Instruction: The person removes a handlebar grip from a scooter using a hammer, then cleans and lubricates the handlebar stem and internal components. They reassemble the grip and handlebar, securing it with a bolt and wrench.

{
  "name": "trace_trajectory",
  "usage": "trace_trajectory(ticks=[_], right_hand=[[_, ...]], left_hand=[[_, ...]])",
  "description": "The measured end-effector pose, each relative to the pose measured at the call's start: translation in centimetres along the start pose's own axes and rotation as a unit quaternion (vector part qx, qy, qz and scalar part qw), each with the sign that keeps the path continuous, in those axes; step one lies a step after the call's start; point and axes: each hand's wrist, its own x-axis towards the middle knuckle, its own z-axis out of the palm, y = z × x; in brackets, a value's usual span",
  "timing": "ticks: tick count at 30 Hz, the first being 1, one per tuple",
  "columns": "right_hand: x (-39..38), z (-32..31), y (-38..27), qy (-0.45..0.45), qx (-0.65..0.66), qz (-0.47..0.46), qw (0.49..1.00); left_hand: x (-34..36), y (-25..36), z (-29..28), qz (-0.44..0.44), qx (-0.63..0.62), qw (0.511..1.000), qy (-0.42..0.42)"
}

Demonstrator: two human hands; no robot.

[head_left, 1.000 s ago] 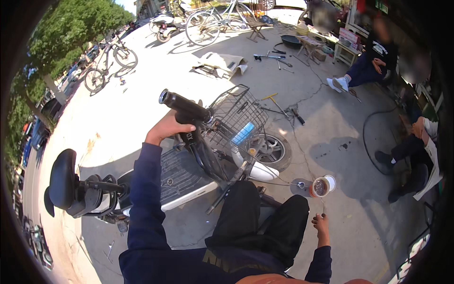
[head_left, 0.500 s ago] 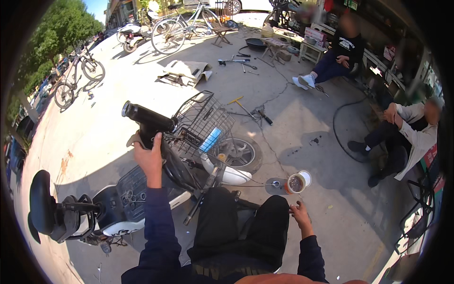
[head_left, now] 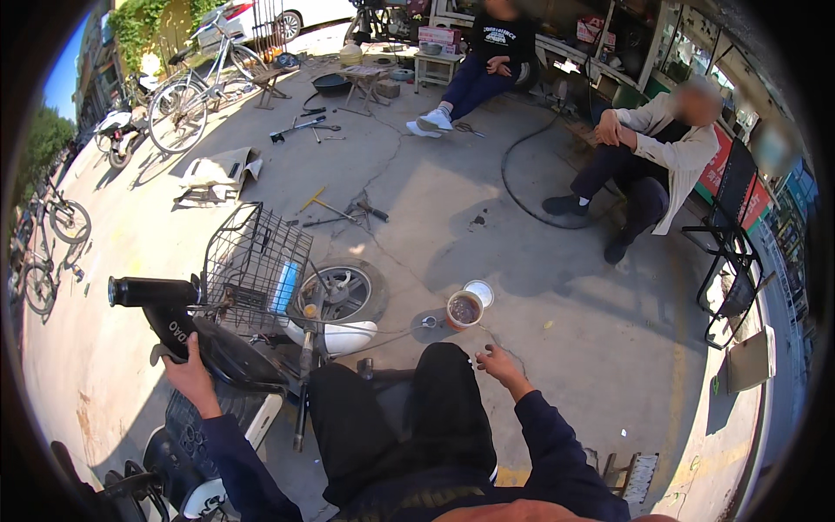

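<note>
The person's left hand is gripping the black scooter frame standing out on the left, thumb showing along its side. The right hand is hovering half open, apparently empty, near an open tub. A wire basket is sitting beyond the frame, and someone in a pale jacket is sitting at upper right.

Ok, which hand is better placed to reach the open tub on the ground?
Likely the right hand: it is much nearer the open tub, and no object shows in it. The left hand grips the scooter's black frame tube, farther off.
</note>
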Motion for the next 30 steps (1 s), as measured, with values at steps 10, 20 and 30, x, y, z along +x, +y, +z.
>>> trace_trajectory(ticks=[10, 20, 30], right_hand=[[0.7, -1.0, -0.6, -0.016, 0.090, 0.044, 0.995], [0.5, -1.8, -2.6, -0.020, 0.110, 0.030, 0.993], [4.0, 2.1, -4.9, -0.054, 0.010, 0.016, 0.998]], left_hand=[[6.1, -1.0, -1.5, -0.035, -0.223, 0.931, -0.286], [0.5, 1.3, 2.2, 0.230, 0.053, 0.971, 0.039], [0.1, 2.0, 1.3, 0.180, 0.026, 0.982, 0.045]])
